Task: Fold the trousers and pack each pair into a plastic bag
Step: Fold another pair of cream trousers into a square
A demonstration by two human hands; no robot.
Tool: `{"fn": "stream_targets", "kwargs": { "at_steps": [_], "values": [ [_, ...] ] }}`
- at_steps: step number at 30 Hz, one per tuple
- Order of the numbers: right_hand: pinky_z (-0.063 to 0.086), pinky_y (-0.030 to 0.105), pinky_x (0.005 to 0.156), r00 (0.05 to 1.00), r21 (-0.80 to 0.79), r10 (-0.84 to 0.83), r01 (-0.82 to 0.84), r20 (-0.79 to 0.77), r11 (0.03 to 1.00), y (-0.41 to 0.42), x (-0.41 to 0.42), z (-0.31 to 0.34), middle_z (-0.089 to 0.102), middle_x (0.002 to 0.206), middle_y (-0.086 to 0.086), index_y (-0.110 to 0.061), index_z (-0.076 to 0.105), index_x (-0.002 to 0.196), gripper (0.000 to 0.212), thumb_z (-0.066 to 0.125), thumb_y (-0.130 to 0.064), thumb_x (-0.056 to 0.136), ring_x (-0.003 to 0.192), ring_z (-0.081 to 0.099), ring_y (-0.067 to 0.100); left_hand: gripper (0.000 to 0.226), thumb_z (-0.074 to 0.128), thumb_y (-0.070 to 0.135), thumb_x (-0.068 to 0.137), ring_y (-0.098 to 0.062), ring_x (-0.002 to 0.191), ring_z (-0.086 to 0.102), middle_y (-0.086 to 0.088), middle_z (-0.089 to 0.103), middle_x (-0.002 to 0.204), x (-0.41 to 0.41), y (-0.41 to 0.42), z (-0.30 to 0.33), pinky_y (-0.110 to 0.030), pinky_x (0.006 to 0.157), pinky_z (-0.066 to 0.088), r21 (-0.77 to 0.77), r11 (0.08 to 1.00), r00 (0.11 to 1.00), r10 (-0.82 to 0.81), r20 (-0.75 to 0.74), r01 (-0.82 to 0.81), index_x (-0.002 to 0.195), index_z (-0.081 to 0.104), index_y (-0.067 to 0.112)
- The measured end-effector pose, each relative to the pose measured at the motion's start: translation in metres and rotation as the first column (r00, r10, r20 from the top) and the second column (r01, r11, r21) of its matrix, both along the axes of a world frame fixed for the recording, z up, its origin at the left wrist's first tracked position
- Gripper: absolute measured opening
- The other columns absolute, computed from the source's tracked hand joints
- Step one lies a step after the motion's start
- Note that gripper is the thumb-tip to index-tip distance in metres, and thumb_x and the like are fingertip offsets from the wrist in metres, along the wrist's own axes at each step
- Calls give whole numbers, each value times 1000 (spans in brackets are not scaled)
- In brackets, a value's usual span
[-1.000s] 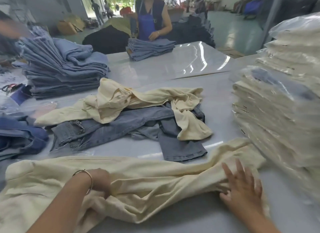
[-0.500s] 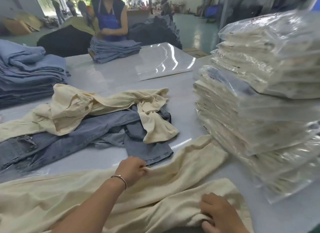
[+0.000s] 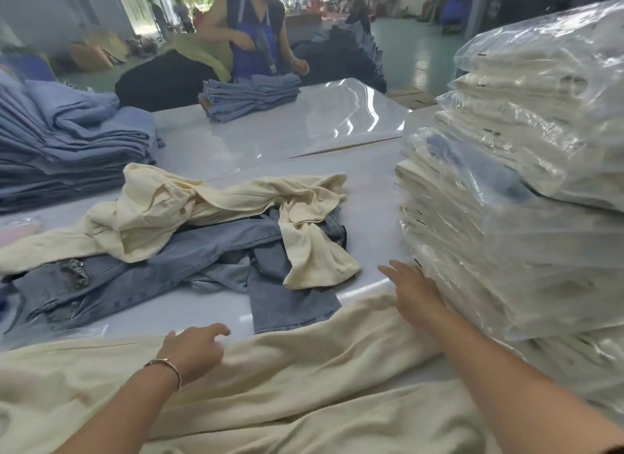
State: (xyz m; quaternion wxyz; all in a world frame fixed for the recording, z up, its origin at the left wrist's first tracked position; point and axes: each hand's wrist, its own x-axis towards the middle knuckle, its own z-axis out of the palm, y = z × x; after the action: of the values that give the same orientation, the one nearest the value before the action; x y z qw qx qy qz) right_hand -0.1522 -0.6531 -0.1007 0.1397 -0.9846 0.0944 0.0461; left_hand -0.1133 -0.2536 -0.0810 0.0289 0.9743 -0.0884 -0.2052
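Neither hand grips anything rn: our left hand (image 3: 196,349) lies on the cream trousers (image 3: 304,379) w/ fingers loosely bent, tips at the far edge of the cloth, thin bracelet (image 3: 167,365) on the wrist; our right hand (image 3: 413,289) is flat, fingers straight & spread, reaching over the far end of the same trousers, just beside the stack of bagged trousers (image 3: 513,217). Half a sec ago both hands were bunched on the cloth, right one low near us at the leg end, left one further in; since then the right has gone fwd to the foot of the stack & both have loosened. The trousers lie across the near edge of the table (image 3: 270,139), still unfolded, rumpled. No readable labels or writing; small dark marks on the bags are too blurred to read. Beyond our hands a loose heap: another cream pair (image 3: 209,203) draped over blue jeans (image 3: 189,261). Folded blue jeans pile (image 3: 67,149) far left, a smaller pile (image 3: 250,95) at the far side in front of another worker (image 3: 253,31) in a blue apron.
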Motion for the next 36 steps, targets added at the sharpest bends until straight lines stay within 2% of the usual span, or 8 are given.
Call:
{"fn": "stream_targets", "kwargs": {
  "at_steps": [5, 8, 14, 17, 22, 26, 29, 36],
  "values": [
    [15, 48, 114, 963, -102, 128, -156, -238, 983, 3, 32, 6, 51, 122, -3, -36, 52, 93, 20, 46, -18, 93, 122, 39, 19, 9, 50, 31, 79, -9, 88, 50, 15, 58, 83, 0, 23, 13, -35, 90, 32, 114, 993, 998, -37, 50, 31, 74, 56, 29],
    [21, 41, 104, 994, 23, 26, -29, 106, 999, -3, 43, 34, 54, 74, -3, -29, 42, 82, 26, 36, -3, 82, 83, 49, 23, 14, 56, 29, 81, -12, 77, 52, 9, 58, 73, 5, 32, 20, -37, 93, 32, -45, 999, 996, 34, 83, -30, 72, 45, 27],
    [9, 42, 109, 883, -115, 1, 61, 470, 991, 27, 54, 37, 46, 136, 10, -17, 51, 132, 56, 50, 0, 79, 129, 37, 31, 46, 75, 13, 73, -38, 104, 46, -16, 56, 111, 18, 19, 25, -48, 86, 42, -218, 960, 774, 272, 571, -177, 117, 60, 10],
    [36, 44, 96, 873, -137, 211, -167, 439, 976, 39, 46, 13, 58, 123, 9, -13, 61, 120, 53, 56, 1, 69, 116, 53, 35, 19, 65, 19, 72, -33, 83, 54, -7, 61, 86, 3, 9, 15, -41, 71, 46, -258, 966, 720, 173, 672, 9, 89, 64, 11],
    [4, 42, 115, 956, -213, 282, -292, -77, 932, 51, 32, -11, 43, 135, -11, -36, 41, 135, 67, 46, -7, 75, 133, 30, 15, 21, 69, 46, 75, -8, 76, 52, 16, 54, 74, -27, 22, -13, -25, 70, 41, -228, 971, 994, -54, 93, 74, 74, 50, 37],
    [37, 41, 86, 893, -272, 311, -227, 325, 935, 43, 23, 15, 61, 74, 4, -16, 65, 77, 31, 48, -2, 56, 78, 62, 30, 26, 61, 29, 72, -10, 77, 47, 17, 44, 72, -42, 44, -19, -24, 65, 33, -102, 984, 986, -136, 98, 145, 66, 35, 34],
    [40, 32, 50, 746, -208, 204, -89, 634, 974, 39, -11, 28, 45, 48, 7, -9, 51, 59, 25, 43, 3, 39, 42, 46, 29, 33, 55, 10, 64, -15, 72, 46, 14, 42, 74, -52, 56, -17, -29, 65, 38, -167, 976, 979, -114, 167, 142, 68, 31, 32],
    [28, 29, 68, 992, -207, 130, -127, 2, 970, 20, -96, -2, 51, 95, -4, -26, 48, 87, 23, 49, -4, 79, 94, 49, 20, 13, 53, 20, 75, -8, 81, 50, 16, 48, 85, -79, 67, -19, -15, 69, 36, -45, 963, 959, -257, 123, 264, 83, 55, 30]
  ]
}}
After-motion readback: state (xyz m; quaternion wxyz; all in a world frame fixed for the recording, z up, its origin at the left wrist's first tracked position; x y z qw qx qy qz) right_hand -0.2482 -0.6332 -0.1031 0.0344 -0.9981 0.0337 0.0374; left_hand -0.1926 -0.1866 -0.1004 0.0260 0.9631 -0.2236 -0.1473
